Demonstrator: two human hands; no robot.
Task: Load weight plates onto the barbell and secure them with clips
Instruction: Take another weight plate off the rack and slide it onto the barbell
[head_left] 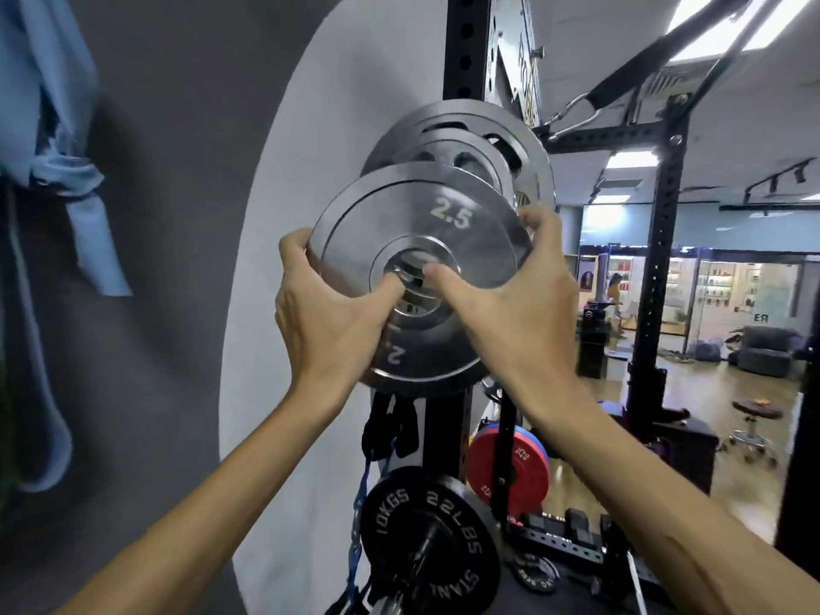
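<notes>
A small silver plate marked 2.5 (443,233) is at the centre of the head view, with both hands around it. My left hand (328,312) grips its left rim, thumb at the centre hole. My right hand (510,299) holds its right rim, thumb also at the hole. Through the hole I see the end of a silver bar (415,277). Behind it sit larger silver plates (461,139) against the black rack upright (466,46). Low down, a black 10 kg plate (426,552) sits on another bar. No clip is visible.
A red 25 plate (506,468) hangs on the rack lower right, with dumbbells (577,521) beside it. Black and blue bands (386,437) dangle under the silver plate. A grey wall with blue cloth (53,148) is on the left. A stool (754,419) and a distant person (614,286) stand far right.
</notes>
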